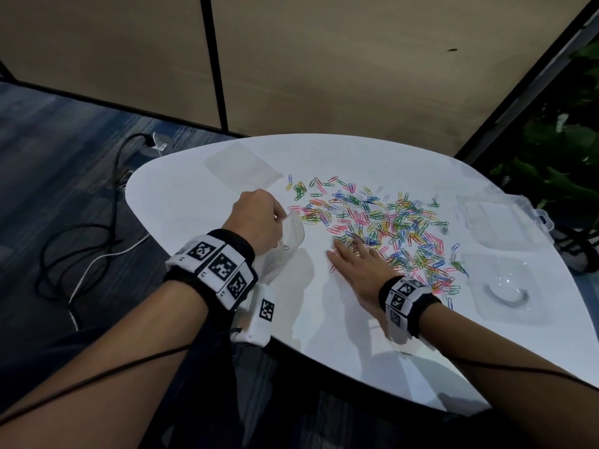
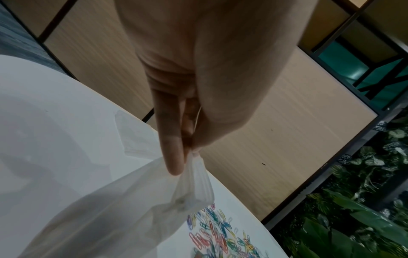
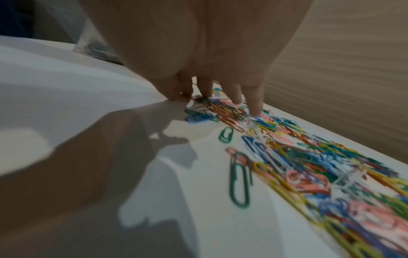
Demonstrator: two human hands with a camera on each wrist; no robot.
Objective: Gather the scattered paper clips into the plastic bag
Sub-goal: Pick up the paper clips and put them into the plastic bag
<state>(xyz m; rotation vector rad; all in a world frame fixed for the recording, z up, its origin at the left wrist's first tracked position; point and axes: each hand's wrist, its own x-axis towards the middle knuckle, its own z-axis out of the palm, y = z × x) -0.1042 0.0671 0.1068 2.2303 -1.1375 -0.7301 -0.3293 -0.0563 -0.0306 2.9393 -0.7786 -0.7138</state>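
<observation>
Several coloured paper clips (image 1: 382, 222) lie scattered over the middle and right of the white table (image 1: 201, 202). My left hand (image 1: 259, 218) pinches the top edge of a translucent plastic bag (image 1: 285, 244), which hangs down to the table; the wrist view shows the bag (image 2: 123, 214) pinched between finger and thumb (image 2: 176, 157). My right hand (image 1: 353, 260) lies flat on the near edge of the clip pile, fingers spread. In the right wrist view its fingertips (image 3: 256, 108) press down on the clips (image 3: 298, 157).
Another flat clear bag (image 1: 243, 166) lies at the table's far left. Clear plastic boxes (image 1: 499, 218) and a clear tray (image 1: 505, 290) sit at the right edge. Cables (image 1: 97, 241) trail on the floor to the left. Plants (image 1: 557, 150) stand at the right.
</observation>
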